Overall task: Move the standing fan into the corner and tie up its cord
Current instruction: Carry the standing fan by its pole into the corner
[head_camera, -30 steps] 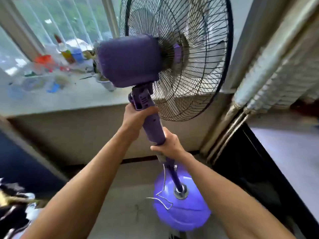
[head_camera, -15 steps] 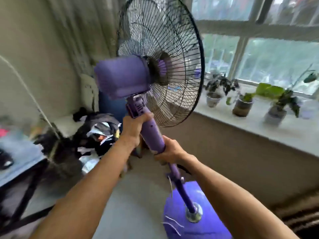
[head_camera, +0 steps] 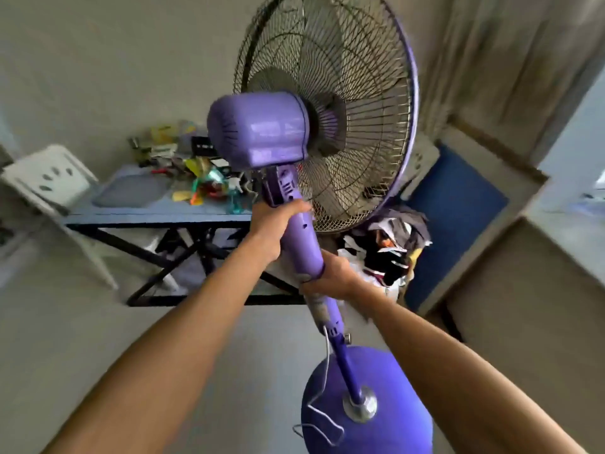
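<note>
The purple plastic standing fan with a wire cage head point(head_camera: 324, 126) is held by its pole in mid-room, its round purple base point(head_camera: 366, 407) low and near, in front of the person; whether the base touches the floor cannot be told. The left hand point(head_camera: 275, 226) grips the upper pole just under the motor housing, fingers curled round it; the right hand point(head_camera: 330, 273) grips lower down, at the collar where the pole narrows, fingers wrapped round it too. The thin white cord point(head_camera: 322, 388) hangs loose from the pole and lies in kinks over the base, not tied.

The step in hand looks like the carry toward the corner; tying has not begun. The next move probably calls for setting the base flat in the far right corner, then freeing a hand for the cord.

Room is tight there: a heap of dark and white clothes point(head_camera: 389, 250) sits just behind the cage, with a blue upright panel point(head_camera: 458, 204) beside it and a curtain point(head_camera: 510, 60) above. To the left, a cluttered blue-grey table on black legs point(head_camera: 157, 211) stands near the cage rim, and a white plastic chair point(head_camera: 49, 181) is further left. The trailing cord could catch under the base.
</note>
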Demonstrator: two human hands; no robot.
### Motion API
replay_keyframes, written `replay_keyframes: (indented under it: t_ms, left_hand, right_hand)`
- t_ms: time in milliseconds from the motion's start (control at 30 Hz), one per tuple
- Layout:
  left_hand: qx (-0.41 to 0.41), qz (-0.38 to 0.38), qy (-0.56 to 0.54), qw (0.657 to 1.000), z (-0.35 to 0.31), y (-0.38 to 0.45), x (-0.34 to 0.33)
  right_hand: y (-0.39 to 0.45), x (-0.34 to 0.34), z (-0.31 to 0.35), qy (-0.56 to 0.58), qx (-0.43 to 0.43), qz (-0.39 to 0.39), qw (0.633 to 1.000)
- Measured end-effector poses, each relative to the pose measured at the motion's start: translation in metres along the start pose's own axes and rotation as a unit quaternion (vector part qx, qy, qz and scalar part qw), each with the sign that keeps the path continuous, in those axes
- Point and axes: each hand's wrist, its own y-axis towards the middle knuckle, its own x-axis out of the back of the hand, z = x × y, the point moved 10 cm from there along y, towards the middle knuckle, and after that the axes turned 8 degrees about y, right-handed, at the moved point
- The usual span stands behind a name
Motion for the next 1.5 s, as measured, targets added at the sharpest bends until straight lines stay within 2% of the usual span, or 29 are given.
replay_keyframes:
  t_ms: [200, 300, 533, 767, 1033, 1367, 1500]
  left_hand:
    - [0.001, -0.161, 0.012, 0.987, -0.019, 0.005, 0.181]
    - [-0.006, -0.216, 0.007, 0.976, -0.029, 0.001, 0.266]
    - [-0.027, -0.324, 0.004, 0.946, -0.054, -0.01, 0.467]
    - [-0.019, -0.384, 0.032, 0.922, -0.077, -0.002, 0.631]
    - [-0.012, -0.439, 0.066, 0.896, -0.087, 0.039, 0.779]
    - [-0.008, -0.476, 0.089, 0.875, -0.108, 0.156, 0.95]
    - [-0.011, -0.48, 0.085, 0.873, -0.126, 0.205, 1.021]
  right_hand:
    - [0.038, -0.124, 0.121, 0.001, 0.096, 0.113, 0.989]
    - [0.049, -0.19, 0.179, 0.001, 0.122, 0.17, 0.978]
    - [0.062, -0.35, 0.321, -0.008, 0.187, 0.245, 0.951]
    - [0.076, -0.486, 0.434, 0.016, 0.209, 0.3, 0.931]
    - [0.119, -0.616, 0.525, 0.062, 0.209, 0.373, 0.902]
    - [0.241, -0.76, 0.649, 0.064, 0.253, 0.418, 0.87]
    - [0.294, -0.81, 0.704, 0.06, 0.257, 0.419, 0.869]
